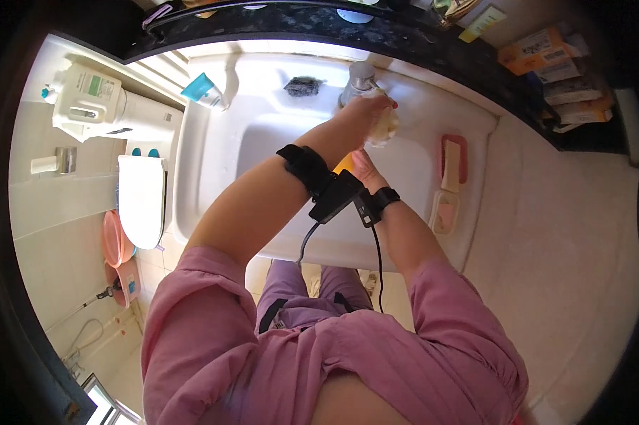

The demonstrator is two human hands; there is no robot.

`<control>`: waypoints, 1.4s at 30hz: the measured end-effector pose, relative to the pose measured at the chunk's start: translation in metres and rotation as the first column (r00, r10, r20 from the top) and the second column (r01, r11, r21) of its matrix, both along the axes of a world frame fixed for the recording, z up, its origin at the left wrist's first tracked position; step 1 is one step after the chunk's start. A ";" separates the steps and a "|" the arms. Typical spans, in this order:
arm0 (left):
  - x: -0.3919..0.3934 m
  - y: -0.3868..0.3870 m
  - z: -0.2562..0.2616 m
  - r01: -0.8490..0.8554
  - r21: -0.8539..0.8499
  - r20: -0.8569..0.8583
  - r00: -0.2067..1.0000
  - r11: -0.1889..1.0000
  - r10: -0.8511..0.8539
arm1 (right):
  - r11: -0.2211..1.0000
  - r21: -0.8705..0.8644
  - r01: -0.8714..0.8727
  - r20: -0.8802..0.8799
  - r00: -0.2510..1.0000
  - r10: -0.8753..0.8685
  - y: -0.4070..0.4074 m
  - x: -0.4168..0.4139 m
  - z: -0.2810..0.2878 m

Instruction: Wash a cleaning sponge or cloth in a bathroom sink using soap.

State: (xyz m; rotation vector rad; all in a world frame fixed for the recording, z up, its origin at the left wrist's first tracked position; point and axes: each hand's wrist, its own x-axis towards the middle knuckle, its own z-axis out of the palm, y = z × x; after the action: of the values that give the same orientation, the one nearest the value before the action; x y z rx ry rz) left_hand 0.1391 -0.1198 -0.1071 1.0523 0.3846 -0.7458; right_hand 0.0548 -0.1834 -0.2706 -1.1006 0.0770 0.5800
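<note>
My left hand (368, 112) is over the basin of a white sink (319, 239), just in front of the metal faucet (360, 79). It grips a crumpled, cream-coloured sponge or cloth (384, 130). Below and nearer to me, my right hand (366, 169) is around an orange-yellow object (344, 163). My left forearm hides most of that object, so its kind is unclear. Each wrist wears a black strap with a small cabled device.
A tube (202, 91) stands at the sink's back left corner, near a dark scouring pad (303, 86). Brushes (451, 159) lie on the right rim. Left are a toilet (141, 202) and a large jug (88, 101). A dark shelf (277, 29) with boxes (537, 48) overhangs the back.
</note>
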 end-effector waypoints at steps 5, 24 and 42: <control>0.002 0.010 -0.060 0.120 0.659 0.620 0.472 0.742 -0.627 | 0.951 0.307 0.034 -0.433 0.895 0.107 0.002 -0.001 0.034; -0.052 0.115 -0.011 -0.125 0.864 0.489 0.437 0.488 -0.755 | -0.064 -0.962 0.265 0.165 0.752 0.639 0.008 -0.074 0.160; -0.075 0.224 0.075 0.099 0.694 0.507 0.635 0.713 -0.583 | 0.813 -0.462 0.354 0.849 0.441 0.290 0.061 0.035 0.500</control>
State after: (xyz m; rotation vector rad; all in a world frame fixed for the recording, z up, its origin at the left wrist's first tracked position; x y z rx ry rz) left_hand 0.0643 0.1045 -0.0324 2.0024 -0.3177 -0.5052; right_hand 0.0894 -0.1223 0.2291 -1.9225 -0.7398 -0.2037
